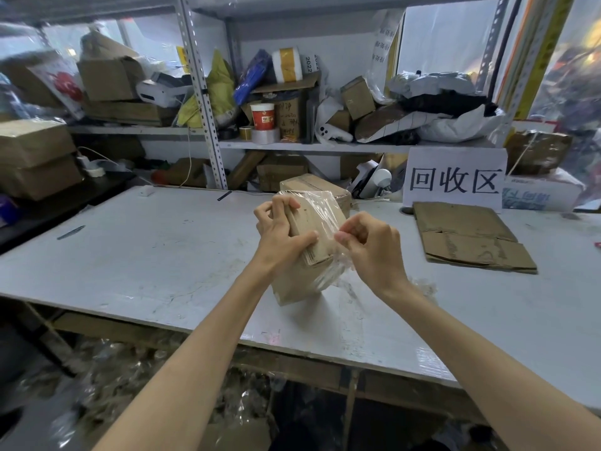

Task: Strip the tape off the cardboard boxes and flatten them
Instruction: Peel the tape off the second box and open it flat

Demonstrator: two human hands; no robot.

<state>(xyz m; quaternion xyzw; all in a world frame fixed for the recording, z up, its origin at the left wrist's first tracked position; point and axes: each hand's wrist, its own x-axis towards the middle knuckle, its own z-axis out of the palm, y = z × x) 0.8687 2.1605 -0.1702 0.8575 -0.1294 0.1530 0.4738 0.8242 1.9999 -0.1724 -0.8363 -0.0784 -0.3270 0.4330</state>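
Left hand (pixel 279 229) grips the cardboard box (pixel 292 288), tilted mid-table on the white table (pixel 162 249), bracing it, I judge, so my right hand (pixel 370 249), pinching the clear tape (pixel 328 209), can peel rightward; flattened cardboard (pixel 468 236) lies far right.

The upper side of the small brown cardboard box (pixel 292 288) is partly covered by the left hand (pixel 279 232), and its right edge is seen only through the clear crumpled tape film (pixel 327 208) pinched by the right hand (pixel 370 245). The second taped brown box (pixel 320 185) behind is half hidden. Both forearms are cut off by the lower edge. The grey metal shelves (pixel 32 76) at the far left are blurred, and the handwriting on the brown shelf carton (pixel 290 120) cannot be read.
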